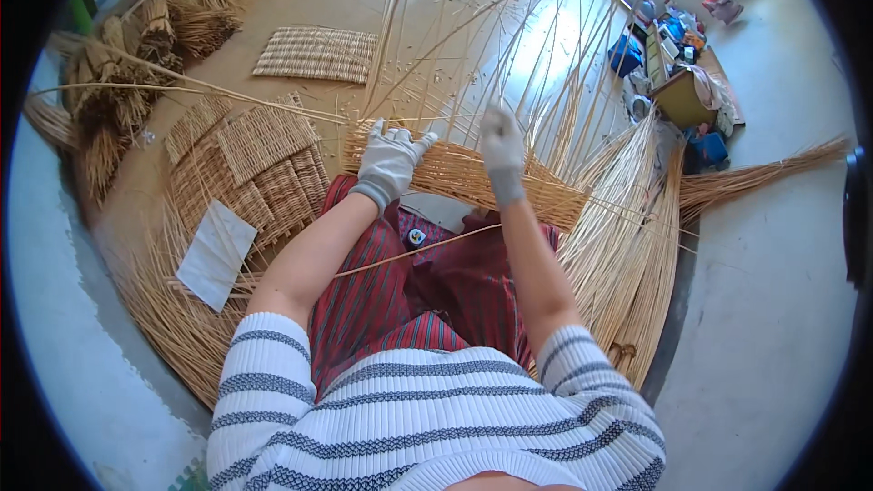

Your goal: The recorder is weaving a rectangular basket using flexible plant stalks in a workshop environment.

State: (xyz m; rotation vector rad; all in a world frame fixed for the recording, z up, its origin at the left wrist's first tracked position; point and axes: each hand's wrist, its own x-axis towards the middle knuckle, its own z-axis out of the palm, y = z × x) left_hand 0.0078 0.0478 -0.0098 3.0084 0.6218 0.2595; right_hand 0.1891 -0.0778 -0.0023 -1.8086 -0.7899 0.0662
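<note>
A strip of tan wickerwork (536, 191) stretches across in front of my knees, with long loose canes (568, 64) standing up from its far edge. Against its left end lies my left hand (389, 164) in a pale work glove, thumb and fingers spread near the upper rim. My right hand (503, 147), gloved too, is closed in a fist just above the middle of the weave, somewhat blurred. What it grips is hidden among the canes. One thin cane (414, 255) crosses over my red striped lap cloth (364, 282).
Woven mats (264, 145) are piled at the left, with another mat (316, 54) beyond. A white sheet (216, 255) lies near them. Reed bundles (150, 45) lean at the far left. Pale reeds (627, 264) spread at my right. A cluttered table (687, 95) stands far right.
</note>
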